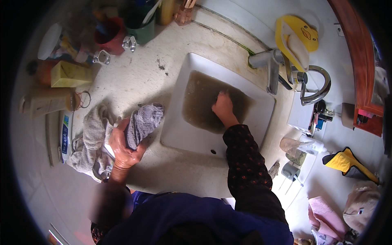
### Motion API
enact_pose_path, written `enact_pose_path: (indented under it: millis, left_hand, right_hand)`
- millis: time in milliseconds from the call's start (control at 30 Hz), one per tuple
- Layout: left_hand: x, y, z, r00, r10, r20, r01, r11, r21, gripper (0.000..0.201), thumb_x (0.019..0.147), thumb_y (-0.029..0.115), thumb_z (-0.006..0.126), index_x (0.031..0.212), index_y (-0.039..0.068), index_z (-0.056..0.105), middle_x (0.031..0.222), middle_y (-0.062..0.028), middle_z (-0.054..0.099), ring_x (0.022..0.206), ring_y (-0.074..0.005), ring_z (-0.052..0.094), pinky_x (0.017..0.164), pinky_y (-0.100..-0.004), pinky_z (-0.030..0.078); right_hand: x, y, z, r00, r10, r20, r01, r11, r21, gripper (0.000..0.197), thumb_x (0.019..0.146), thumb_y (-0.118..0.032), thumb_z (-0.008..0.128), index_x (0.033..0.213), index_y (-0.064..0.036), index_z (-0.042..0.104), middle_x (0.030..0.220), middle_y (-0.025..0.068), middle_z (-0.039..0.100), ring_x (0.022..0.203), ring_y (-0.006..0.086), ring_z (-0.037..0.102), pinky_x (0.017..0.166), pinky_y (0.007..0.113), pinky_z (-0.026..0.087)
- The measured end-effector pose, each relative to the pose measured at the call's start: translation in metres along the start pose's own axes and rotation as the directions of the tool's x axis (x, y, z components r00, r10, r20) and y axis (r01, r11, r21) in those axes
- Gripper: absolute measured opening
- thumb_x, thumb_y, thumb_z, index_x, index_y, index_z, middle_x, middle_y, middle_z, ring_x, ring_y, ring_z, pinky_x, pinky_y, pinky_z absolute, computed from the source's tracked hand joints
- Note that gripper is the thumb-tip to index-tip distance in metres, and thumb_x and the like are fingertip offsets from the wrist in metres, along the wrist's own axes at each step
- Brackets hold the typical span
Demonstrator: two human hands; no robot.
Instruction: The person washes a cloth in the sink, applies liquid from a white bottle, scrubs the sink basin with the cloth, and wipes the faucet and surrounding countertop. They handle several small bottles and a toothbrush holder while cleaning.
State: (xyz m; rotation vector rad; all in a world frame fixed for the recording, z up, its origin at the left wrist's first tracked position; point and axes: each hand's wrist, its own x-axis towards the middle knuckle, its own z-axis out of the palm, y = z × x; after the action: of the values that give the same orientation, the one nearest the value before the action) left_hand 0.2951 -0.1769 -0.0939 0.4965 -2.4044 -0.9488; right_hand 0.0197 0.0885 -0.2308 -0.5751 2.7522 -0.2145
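My left hand (122,143) is closed around a wet grey cloth (143,119), holding it against the pale countertop just left of the sink. A heap of similar grey cloths (92,136) lies under and beside that hand. My right hand (223,107) reaches into the white rectangular sink (179,136) and dips into brown murky water (200,94). Its fingers are under the surface and hidden, so whether they hold anything is unclear. A dark patterned sleeve covers my right forearm.
A chrome faucet (269,67) stands at the sink's far right corner, with a yellow duck-shaped soap holder (296,38) behind it. A red cup (110,36), green cup (141,28), yellow box (69,75) and lying bottle (49,104) crowd the left. Pink cloth (326,216) lies lower right.
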Motion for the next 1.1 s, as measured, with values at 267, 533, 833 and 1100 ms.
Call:
enact_pose_path:
  millis: [267,533,833,1100]
  left_hand:
    - [0.000,0.001,-0.001,1.000,0.004,0.018,-0.004,1.000,0.016,0.063,0.059,0.009,0.065,0.119,-0.003,0.054,0.099,-0.0201,0.063,0.083,-0.0370,0.064,0.077,-0.0418,0.052]
    - [-0.002,-0.001,-0.001,0.999,-0.036,0.032,0.037,0.999,-0.005,0.062,0.059,0.010,0.065,0.119,-0.004,0.054,0.099,-0.0205,0.063,0.084,-0.0362,0.064,0.078,-0.0412,0.052]
    - [-0.002,-0.003,0.000,1.000,-0.012,0.023,0.012,1.000,0.007,0.063,0.059,0.012,0.064,0.119,-0.004,0.054,0.100,-0.0211,0.062,0.085,-0.0363,0.064,0.079,-0.0418,0.052]
    - [-0.001,-0.002,-0.001,0.999,-0.023,0.042,0.022,0.999,0.033,0.063,0.059,0.013,0.065,0.119,-0.004,0.054,0.100,-0.0207,0.062,0.085,-0.0367,0.064,0.079,-0.0423,0.052]
  right_hand:
    - [0.016,-0.005,-0.009,0.987,0.115,0.116,-0.123,0.991,0.059,0.050,0.070,-0.018,0.075,0.109,0.0054,0.056,0.111,0.0269,0.057,0.101,0.0410,0.062,0.083,0.047,0.054]
    - [0.010,-0.015,-0.008,0.993,-0.104,0.053,0.108,0.990,-0.088,0.047,0.068,-0.018,0.077,0.106,0.0034,0.059,0.109,0.0248,0.057,0.097,0.0426,0.063,0.080,0.046,0.055]
    - [0.024,0.019,-0.016,0.952,-0.291,0.093,0.292,0.956,0.003,0.045,0.065,-0.007,0.072,0.108,0.0001,0.059,0.107,0.0245,0.057,0.096,0.0464,0.060,0.082,0.047,0.054]
    - [0.009,-0.004,-0.024,0.939,-0.267,0.215,0.307,0.934,-0.183,0.047,0.063,-0.006,0.075,0.108,-0.0015,0.059,0.112,0.0230,0.054,0.103,0.0435,0.057,0.082,0.049,0.054]
